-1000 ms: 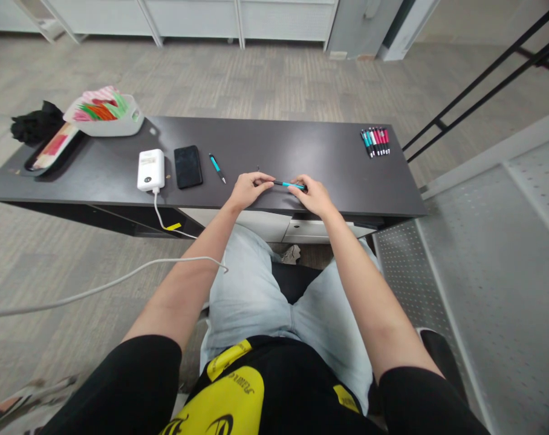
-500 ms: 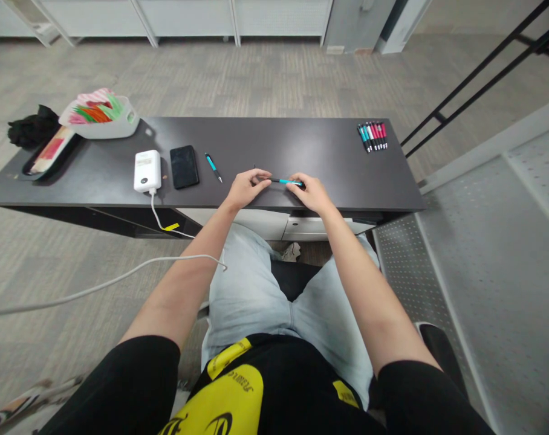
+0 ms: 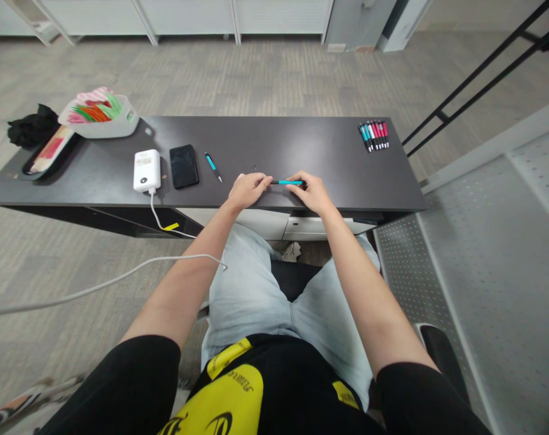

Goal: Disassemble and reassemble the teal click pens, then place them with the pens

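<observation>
Head view: I see the left hand (image 3: 248, 191) with thumb and fingers closed on the dark end of a turquoise pen (image 3: 287, 182), the right hand (image 3: 312, 192) pinching its other end, just inside the front edge of the desk (image 3: 274, 139). Room to move runs from there to the far edge and rightward to the row of pens (image 3: 373, 136). Print on the white power bank (image 3: 146, 170) and yellow shirt patch (image 3: 231, 402) is unreadable from here

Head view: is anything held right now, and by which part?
Yes, a turquoise-and-black pen: the left hand pinches its black end, the right hand its other end, leaving the middle exposed.
</observation>
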Demonstrator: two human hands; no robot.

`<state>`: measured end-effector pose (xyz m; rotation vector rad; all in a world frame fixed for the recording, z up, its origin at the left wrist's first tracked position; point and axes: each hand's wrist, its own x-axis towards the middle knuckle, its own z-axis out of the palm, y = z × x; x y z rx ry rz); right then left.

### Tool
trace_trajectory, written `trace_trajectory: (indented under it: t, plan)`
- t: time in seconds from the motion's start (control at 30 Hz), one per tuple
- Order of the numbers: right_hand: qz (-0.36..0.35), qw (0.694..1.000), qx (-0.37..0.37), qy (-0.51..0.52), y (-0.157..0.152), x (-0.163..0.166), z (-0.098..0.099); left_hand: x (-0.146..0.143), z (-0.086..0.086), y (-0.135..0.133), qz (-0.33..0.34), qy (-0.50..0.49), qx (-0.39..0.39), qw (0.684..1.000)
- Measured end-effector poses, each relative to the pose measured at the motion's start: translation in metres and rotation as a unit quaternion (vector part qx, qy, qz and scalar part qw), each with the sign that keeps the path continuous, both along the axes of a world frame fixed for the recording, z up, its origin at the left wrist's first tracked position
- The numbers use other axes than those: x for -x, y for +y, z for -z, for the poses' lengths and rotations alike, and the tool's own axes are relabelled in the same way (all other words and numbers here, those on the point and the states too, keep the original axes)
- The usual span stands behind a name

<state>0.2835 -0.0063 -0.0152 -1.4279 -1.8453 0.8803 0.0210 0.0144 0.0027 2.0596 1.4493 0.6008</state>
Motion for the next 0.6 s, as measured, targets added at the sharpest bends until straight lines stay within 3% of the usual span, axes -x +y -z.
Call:
trace_trajectory:
  t: [0.6]
  plan:
    - [-0.028, 0.996, -0.049, -0.067, -0.0032, 0.0057, -0.0057, 0.0029, 0.0092, 0.0012, 0.006, -0.033, -0.016, 0.999]
